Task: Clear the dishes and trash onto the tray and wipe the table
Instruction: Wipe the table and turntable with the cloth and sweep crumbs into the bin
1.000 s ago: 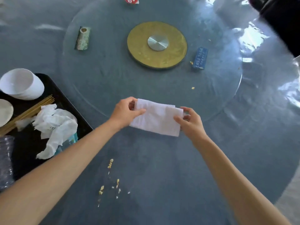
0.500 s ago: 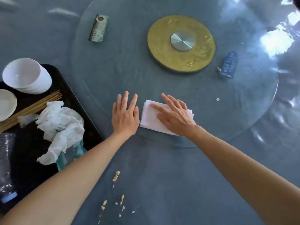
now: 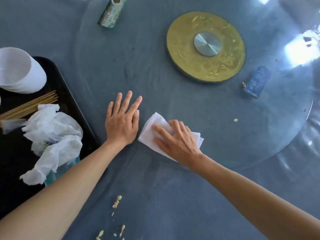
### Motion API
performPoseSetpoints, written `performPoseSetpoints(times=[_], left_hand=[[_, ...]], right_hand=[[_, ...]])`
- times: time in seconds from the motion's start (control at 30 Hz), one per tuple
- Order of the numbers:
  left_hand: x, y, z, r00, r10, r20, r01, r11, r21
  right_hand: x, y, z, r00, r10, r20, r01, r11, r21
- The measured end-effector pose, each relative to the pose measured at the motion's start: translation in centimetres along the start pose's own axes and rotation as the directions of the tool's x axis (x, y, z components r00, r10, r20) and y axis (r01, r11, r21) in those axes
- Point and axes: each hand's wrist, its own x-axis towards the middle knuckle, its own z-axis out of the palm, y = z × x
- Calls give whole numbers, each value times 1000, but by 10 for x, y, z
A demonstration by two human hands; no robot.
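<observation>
Hands flat: left (image 3: 122,123) on table (image 3: 155,196), right (image 3: 176,138) pressing cloth (image 3: 152,126).

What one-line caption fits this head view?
Right hand presses a white cloth on the table; left hand rests flat beside it.

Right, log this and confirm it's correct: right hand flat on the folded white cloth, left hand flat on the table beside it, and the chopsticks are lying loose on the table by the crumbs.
One thing is wrong: the chopsticks lie on the black tray, not loose on the table by the crumbs. The head view shows it. The rest stands: right hand on the folded white cloth, left hand flat beside it.
</observation>
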Motion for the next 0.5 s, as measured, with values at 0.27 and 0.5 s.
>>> performPoseSetpoints(times=[0.27,0.5], left_hand=[[38,-9,-15,998,-32,60,32,999,-2],[60,22,5,993,-118,21,117,991,60]], right_hand=[[131,104,-62,990,62,-124,-65,998,-16],[207,199,-44,929,337,-149,-355,928,-115]])
